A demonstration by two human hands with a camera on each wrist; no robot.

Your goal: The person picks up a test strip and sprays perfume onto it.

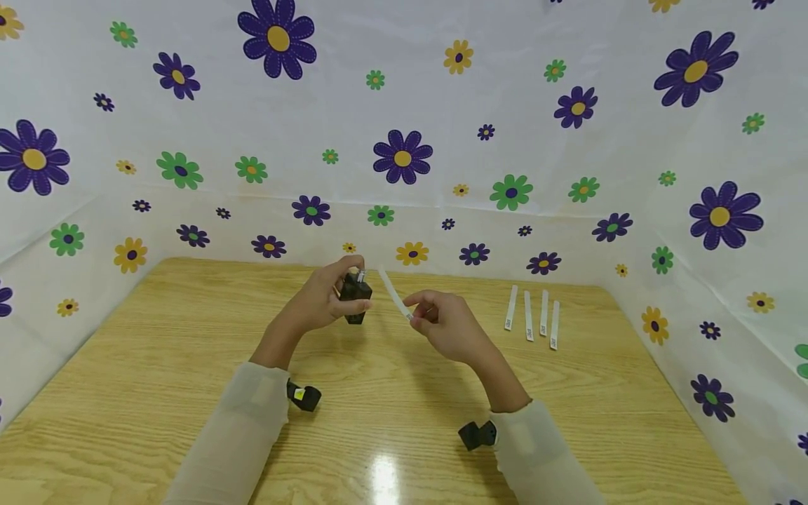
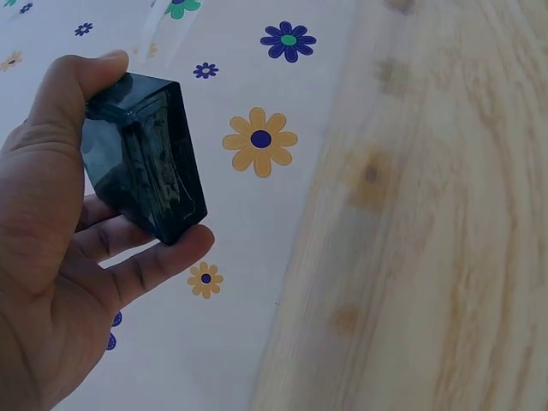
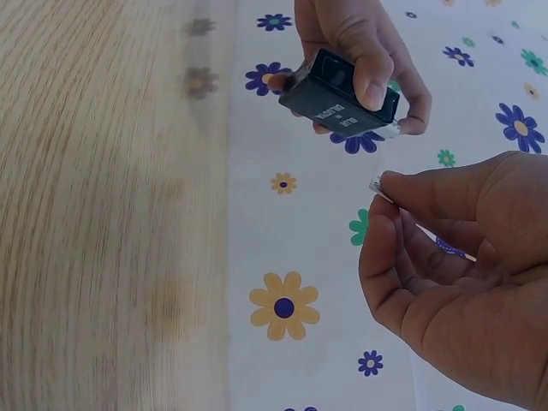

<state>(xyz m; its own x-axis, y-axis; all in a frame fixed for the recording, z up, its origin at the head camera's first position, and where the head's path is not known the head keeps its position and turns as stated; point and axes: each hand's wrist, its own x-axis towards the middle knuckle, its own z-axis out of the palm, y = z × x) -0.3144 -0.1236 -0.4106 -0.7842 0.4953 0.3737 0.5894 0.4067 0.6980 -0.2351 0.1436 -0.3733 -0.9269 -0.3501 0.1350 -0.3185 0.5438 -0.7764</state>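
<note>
My left hand [image 1: 323, 300] grips a dark glass perfume bottle [image 1: 357, 303] in the head view, its index finger on the silver spray nozzle [image 1: 361, 276] at the top. Pale lettering shows on the bottle's front [image 3: 338, 96] in the right wrist view. From the left wrist side, the thick glass base [image 2: 163, 163] is seen between thumb and fingers. Facing it, my right hand [image 1: 449, 326] pinches the lower end of a white paper test strip [image 1: 393, 292] between thumb and fingertips. The strip leans with its upper end toward the nozzle, a small gap apart.
Several more white test strips [image 1: 528, 315] lie side by side on the wooden table [image 1: 379, 393] to the right, each with small dark print at its near end. A white cloth with printed flowers [image 1: 404, 91] walls the back and both sides.
</note>
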